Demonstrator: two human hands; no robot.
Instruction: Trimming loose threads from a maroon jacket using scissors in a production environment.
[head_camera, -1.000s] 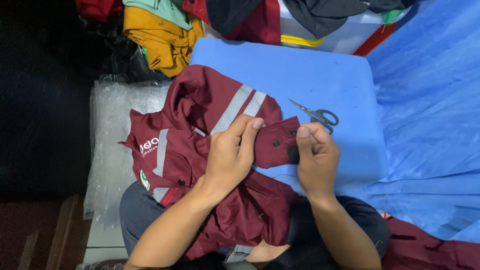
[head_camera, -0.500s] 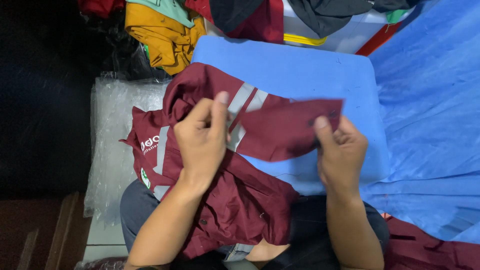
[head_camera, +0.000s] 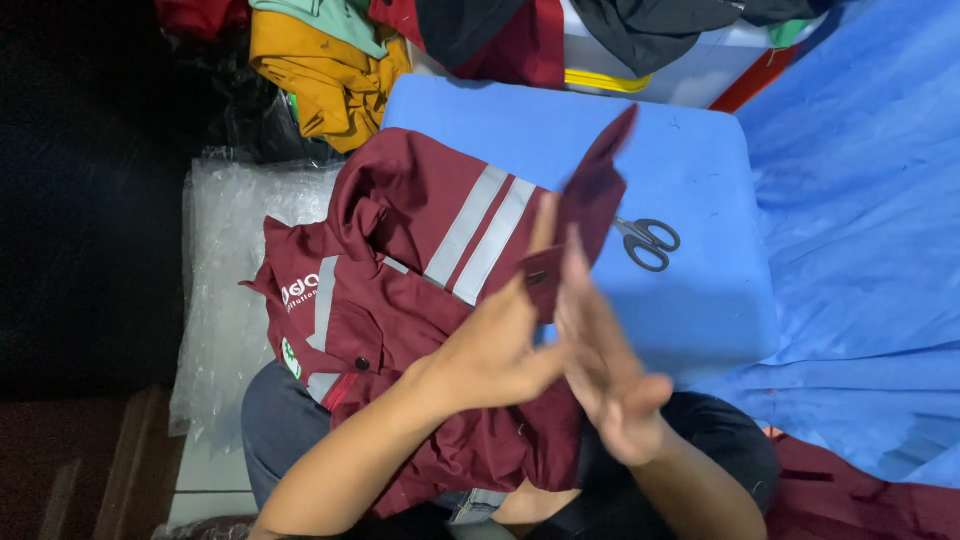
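Here, two hands (head_camera: 560, 350), one maroon shirt (head_camera: 400, 300), one pair of scissors (head_camera: 648, 242).

A blue padded stool top (head_camera: 700, 300) fills the centre as the work surface. At three o'clock a blue tarpaulin (head_camera: 860, 220) spreads in creases to the frame's edge. At nine o'clock a stack of clear plastic bags (head_camera: 225, 300) lies on a pale tiled floor (head_camera: 205, 480), beside deep shadow. At twelve o'clock heaped clothes (head_camera: 330, 70) in mustard, green, red and black crowd a white box (head_camera: 690, 70). Light falls brightest on the right.
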